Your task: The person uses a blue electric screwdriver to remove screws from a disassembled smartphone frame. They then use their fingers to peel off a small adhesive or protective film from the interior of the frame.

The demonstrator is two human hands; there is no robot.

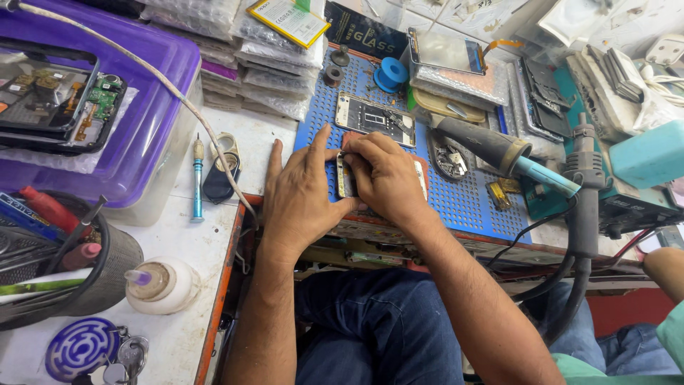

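Both my hands are pressed together over a phone body (346,178) lying on a blue perforated work mat (467,203). My left hand (303,189) grips the phone's left edge, thumb under it, fingers spread upward. My right hand (388,175) covers the phone from the right, fingers curled over its top; most of the phone is hidden. Just beyond my hands lies a second opened phone frame (375,117) with its insides showing.
A hot-air gun (502,153) and a soldering handle (584,185) rest at right. A purple-lidded box (153,107) holding phone parts sits left, with a teal screwdriver (197,182), a white bottle (162,285) and a tool cup (107,274). Another person's arm (666,274) shows at far right.
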